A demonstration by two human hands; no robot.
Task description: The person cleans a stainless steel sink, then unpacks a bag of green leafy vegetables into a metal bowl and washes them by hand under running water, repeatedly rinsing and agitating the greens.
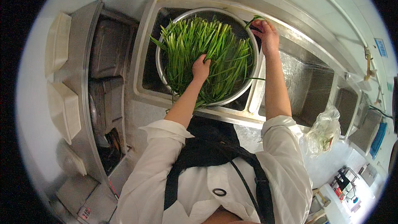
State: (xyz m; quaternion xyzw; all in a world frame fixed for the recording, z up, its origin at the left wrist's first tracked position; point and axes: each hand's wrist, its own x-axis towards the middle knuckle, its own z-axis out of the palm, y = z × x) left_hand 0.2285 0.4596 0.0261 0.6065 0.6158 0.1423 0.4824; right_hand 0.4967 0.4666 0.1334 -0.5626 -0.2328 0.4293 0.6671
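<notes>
A large round metal basin (pixel 255 56) sits across the left sink bowl, filled with long green garlic chives (pixel 186 42). Most of the stalks lie with their pale ends towards the far rim. Reaching into the basin, my left hand (pixel 201 68) has its fingers closed about some stalks in the middle; its fingertips are partly hidden among the leaves. My right hand (pixel 266 35) is just beyond the basin's right rim. Between its fingertips is a small wisp of green leaves (pixel 257 17). Some loose leaves hang over the basin's near and right edges.
To the right is another stainless steel sink bowl (pixel 300 84). A clear plastic bag (pixel 325 129) with scraps inside hangs at the sink's front edge. White plastic baskets (pixel 67 112) stand on a metal shelf at left. A pipe with taps (pixel 368 65) runs along the wall.
</notes>
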